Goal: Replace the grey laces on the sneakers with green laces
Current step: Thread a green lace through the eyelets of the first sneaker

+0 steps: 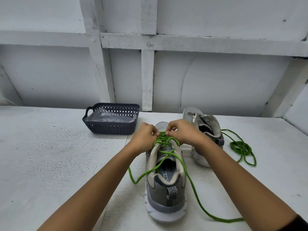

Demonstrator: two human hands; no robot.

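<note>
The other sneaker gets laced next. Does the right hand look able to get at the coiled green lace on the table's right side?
Probably yes: the coiled green lace lies on the white table, nothing over it. The right hand must first release the threaded green lace on the near grey sneaker.

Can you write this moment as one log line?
step: lacing near sneaker | left hand, right hand: pinch green lace | spare lace: coiled beside far sneaker

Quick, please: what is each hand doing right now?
Left hand: pinches the green lace on the near sneaker.
Right hand: pinches the same lace.
</note>
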